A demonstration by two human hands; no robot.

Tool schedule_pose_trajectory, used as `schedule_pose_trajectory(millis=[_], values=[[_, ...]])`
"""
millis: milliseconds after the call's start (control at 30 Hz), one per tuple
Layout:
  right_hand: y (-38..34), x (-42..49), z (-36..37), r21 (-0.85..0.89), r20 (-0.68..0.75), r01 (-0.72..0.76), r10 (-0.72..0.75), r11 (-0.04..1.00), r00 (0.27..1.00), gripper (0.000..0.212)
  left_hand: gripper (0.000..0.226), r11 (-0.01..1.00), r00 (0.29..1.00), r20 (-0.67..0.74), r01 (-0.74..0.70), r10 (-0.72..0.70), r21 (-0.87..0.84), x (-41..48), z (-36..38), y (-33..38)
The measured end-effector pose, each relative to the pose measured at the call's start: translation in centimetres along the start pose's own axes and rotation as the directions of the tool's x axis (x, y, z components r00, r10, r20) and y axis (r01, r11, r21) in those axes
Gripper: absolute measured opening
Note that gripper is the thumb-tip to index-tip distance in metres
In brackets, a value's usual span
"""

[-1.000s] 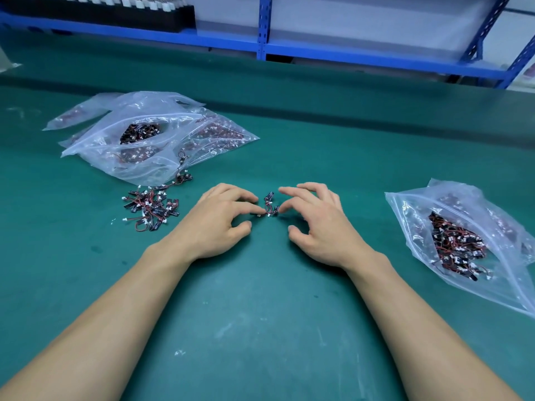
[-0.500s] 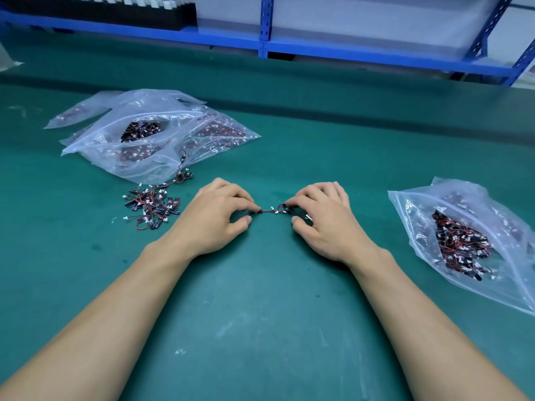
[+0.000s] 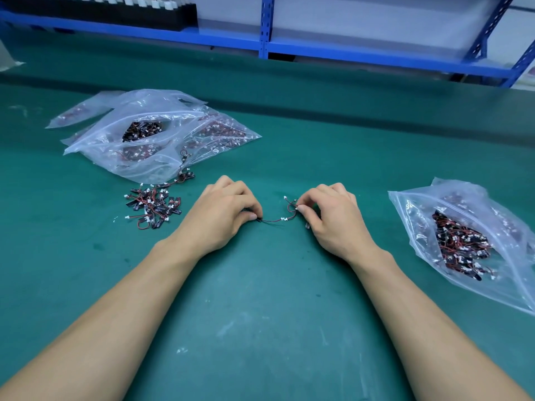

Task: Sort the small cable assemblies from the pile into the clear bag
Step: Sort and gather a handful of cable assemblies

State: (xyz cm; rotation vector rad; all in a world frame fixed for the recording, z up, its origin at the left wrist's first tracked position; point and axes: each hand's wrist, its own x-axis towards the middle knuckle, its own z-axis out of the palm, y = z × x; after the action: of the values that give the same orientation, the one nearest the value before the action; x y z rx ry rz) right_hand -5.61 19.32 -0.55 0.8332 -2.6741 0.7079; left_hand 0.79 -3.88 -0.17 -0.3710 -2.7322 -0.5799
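Observation:
A pile of small cable assemblies (image 3: 153,205), black tabs with red wires and white plugs, lies loose on the green mat left of my hands. My left hand (image 3: 223,211) pinches one end of a small cable assembly (image 3: 275,219). My right hand (image 3: 330,214) pinches a small tangle of assemblies (image 3: 291,205) at its other end. The wire stretches between the two hands just above the mat. A clear bag (image 3: 492,227) partly filled with assemblies lies at the right, its mouth toward my hands.
Several clear bags (image 3: 150,134) holding more assemblies are stacked at the back left, touching the pile. A blue metal shelf frame (image 3: 266,27) runs along the far edge of the green mat (image 3: 260,314).
My hands have drawn apart, stretching the cable assembly between them. A second ago the fingertips met around a small clump.

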Motion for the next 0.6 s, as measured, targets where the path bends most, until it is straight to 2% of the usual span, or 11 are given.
schedule_pose_trajectory(millis=[233,400,600], values=[[-0.49,-0.05,-0.51,0.207,-0.075,-0.099,0.117,0.973,0.990,0.007,0.020,0.999,0.996,-0.073,0.045,-0.043,0.029,0.47,0.34,0.16],[-0.57,-0.05,-0.53,0.306,-0.063,-0.134,0.161,0.942,0.985,0.009,0.012,0.999,0.999,-0.013,0.042,-0.043,-0.019,0.27,0.35,0.32],[-0.53,-0.13,-0.52,0.356,-0.089,-0.121,0.162,0.926,0.983,0.012,0.010,0.995,0.994,-0.044,0.097,-0.097,0.007,0.45,0.16,-0.30]])
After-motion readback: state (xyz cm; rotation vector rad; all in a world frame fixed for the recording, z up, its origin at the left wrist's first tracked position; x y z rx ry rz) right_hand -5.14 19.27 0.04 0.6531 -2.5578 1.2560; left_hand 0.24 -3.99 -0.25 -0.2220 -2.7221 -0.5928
